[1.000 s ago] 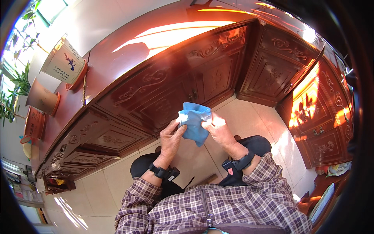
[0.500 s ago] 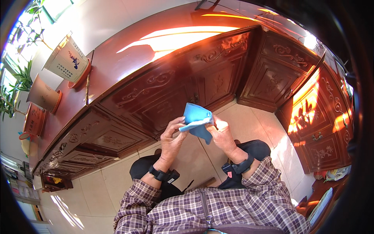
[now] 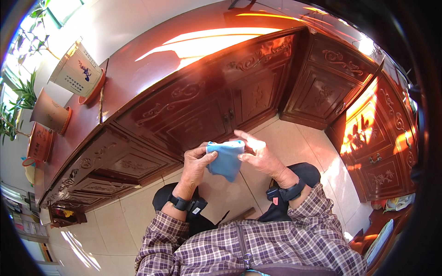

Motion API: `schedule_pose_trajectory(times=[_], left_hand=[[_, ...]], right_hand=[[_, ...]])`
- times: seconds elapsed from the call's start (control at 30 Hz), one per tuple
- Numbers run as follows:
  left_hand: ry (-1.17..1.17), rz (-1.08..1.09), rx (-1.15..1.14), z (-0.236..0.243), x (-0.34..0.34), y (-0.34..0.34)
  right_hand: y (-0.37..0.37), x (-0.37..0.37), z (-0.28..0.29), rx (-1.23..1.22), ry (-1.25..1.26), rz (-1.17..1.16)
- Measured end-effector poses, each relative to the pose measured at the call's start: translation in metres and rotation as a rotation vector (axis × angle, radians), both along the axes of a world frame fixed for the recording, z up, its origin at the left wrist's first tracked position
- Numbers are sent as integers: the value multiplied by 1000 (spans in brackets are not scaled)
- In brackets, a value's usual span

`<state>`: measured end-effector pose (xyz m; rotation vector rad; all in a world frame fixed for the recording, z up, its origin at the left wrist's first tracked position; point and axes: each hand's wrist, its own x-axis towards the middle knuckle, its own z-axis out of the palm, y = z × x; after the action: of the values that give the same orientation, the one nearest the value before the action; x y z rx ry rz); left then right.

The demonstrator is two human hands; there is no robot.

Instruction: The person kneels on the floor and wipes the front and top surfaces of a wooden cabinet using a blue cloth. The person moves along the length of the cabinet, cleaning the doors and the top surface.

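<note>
A piece of light blue cloth (image 3: 225,162), folded over on itself, hangs upright in front of me with its folded edge on top. My left hand (image 3: 197,161) pinches its left side, thumb in front and fingers behind. At the cloth's right edge is my right hand (image 3: 258,155), thumb and index finger spread apart. The right thumb tip lies against or just beside the cloth; which of the two I cannot tell. Both wrists wear dark bands with small black boxes.
Beyond my hands runs a dark red carved wooden cabinet (image 3: 202,108), with a sunlit top. Potted plants, one in a white pot (image 3: 77,69), stand at its left end. Another carved cabinet (image 3: 375,152) is at right. Beige floor tiles (image 3: 110,225) lie below my knees.
The cloth has come lower and slightly left, and its folded edge now faces up. My right fingers have loosened from it and spread; the left hand keeps its pinch.
</note>
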<state>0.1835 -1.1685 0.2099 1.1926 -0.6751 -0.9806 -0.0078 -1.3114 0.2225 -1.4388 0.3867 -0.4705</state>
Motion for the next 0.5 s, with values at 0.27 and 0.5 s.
schedule_pose_trajectory(times=[0.27,0.5], left_hand=[[-70,-16,-14,7,-4,1],[26,70,7,-2,-4,0]], right_hand=[[-5,0,4,-402,14,28],[-1,4,-7,78,43,6]])
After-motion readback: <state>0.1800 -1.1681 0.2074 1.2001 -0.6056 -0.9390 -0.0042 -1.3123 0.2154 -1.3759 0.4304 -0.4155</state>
